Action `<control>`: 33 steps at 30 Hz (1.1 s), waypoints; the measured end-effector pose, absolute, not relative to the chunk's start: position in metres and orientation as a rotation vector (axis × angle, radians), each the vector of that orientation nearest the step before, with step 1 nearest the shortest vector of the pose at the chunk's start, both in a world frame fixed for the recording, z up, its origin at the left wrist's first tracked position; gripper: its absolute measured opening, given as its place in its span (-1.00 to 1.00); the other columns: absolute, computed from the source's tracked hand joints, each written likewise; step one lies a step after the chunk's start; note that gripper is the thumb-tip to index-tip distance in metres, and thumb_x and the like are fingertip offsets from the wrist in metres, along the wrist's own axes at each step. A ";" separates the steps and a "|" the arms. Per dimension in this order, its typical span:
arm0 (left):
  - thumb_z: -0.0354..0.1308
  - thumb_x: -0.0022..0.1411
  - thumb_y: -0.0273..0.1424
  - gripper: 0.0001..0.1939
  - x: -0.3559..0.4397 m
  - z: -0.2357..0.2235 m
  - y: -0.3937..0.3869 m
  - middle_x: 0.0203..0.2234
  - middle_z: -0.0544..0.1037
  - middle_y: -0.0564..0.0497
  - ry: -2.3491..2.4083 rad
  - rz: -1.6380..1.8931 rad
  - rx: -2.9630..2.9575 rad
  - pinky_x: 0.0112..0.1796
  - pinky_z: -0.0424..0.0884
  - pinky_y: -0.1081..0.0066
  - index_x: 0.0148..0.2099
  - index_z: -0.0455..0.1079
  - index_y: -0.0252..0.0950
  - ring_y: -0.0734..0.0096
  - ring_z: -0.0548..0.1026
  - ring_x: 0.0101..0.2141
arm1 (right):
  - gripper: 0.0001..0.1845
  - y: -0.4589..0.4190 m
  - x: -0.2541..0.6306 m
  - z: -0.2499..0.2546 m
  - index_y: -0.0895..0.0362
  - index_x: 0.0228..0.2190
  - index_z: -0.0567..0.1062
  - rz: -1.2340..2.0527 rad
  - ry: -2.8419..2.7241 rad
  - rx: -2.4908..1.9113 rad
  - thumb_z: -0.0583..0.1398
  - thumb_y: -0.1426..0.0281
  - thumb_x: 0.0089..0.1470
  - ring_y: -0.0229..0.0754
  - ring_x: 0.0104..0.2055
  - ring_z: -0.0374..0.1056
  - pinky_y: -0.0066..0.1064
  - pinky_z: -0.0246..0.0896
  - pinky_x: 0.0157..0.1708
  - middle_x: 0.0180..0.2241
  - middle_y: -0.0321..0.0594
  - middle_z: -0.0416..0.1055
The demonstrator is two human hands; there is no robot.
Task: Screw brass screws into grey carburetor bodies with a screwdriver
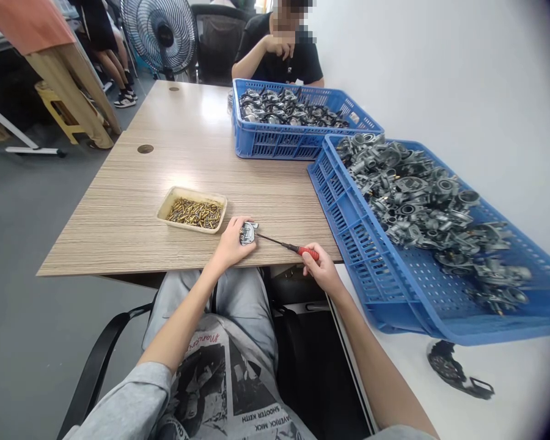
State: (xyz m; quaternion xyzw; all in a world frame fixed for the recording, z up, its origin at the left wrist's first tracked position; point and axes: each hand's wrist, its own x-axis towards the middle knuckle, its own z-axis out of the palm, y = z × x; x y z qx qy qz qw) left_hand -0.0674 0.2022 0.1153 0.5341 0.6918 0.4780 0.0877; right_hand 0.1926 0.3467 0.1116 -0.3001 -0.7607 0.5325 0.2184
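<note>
At the worktop (119, 208), a red-handled screwdriver (289, 245) points at a small metal part (248, 234)

A wood-grain worktop spreads before a seated person, with a near blue crate (371, 263) of grey castings (403, 183) at its right side and a far blue crate (275, 135) of similar pieces beyond. The person wears a printed grey shirt (220, 379). A pale tray (187, 227) rests on the worktop just beyond and to the left of the left hand (233, 243), the nearer of the two to it; the right hand (319, 264) is closer to the near blue crate.

Both grips are closed on something: the right around the screwdriver's handle, the left around the small metal part, pinched between thumb and fingers over the worktop's front edge. The tool's long axis runs leftward and slightly away from the wearer, its tip at the part's right side; whether it is seated there cannot be told. Small brass-coloured pieces (195, 212) fill the tray.

Upside down to the camera, the shirt's lettering reads "SHOOTER KEITH" and "AVERICK MICK", the latter perhaps cut short; a red script line above is not fully legible.
</note>
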 end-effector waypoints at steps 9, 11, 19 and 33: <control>0.27 0.13 -0.54 -0.50 -0.067 0.116 0.202 0.03 0.47 -0.07 2.059 1.428 1.583 0.18 0.40 0.22 0.12 0.33 -0.19 0.18 0.47 0.10 | -0.56 0.347 0.192 0.109 0.04 -0.25 0.33 1.477 -2.100 -0.833 0.19 -0.08 0.29 -0.27 -0.60 0.27 -0.42 0.11 -0.55 -0.59 -0.46 0.26; 0.27 0.13 -0.54 -0.50 -0.068 0.116 0.202 0.03 0.47 -0.07 2.061 1.428 1.586 0.18 0.40 0.21 0.12 0.33 -0.20 0.17 0.47 0.11 | -0.56 0.347 0.192 0.109 0.04 -0.24 0.34 1.478 -2.100 -0.839 0.19 -0.08 0.29 -0.27 -0.61 0.26 -0.43 0.09 -0.56 -0.59 -0.46 0.27; 0.27 0.15 -0.53 -0.49 -0.067 0.115 0.201 0.06 0.47 -0.07 2.074 1.416 1.575 0.20 0.39 0.22 0.14 0.32 -0.19 0.18 0.47 0.12 | -0.56 0.347 0.193 0.110 0.03 -0.24 0.33 1.469 -2.112 -0.843 0.18 -0.08 0.30 -0.26 -0.60 0.26 -0.41 0.14 -0.54 -0.59 -0.45 0.28; 0.28 0.17 -0.51 -0.52 -0.067 0.115 0.202 0.06 0.48 -0.07 2.083 1.410 1.586 0.22 0.38 0.19 0.13 0.32 -0.18 0.17 0.46 0.14 | -0.53 0.345 0.191 0.112 0.04 -0.25 0.33 1.449 -2.103 -0.856 0.19 -0.11 0.28 -0.27 -0.60 0.29 -0.40 0.21 -0.50 -0.57 -0.45 0.28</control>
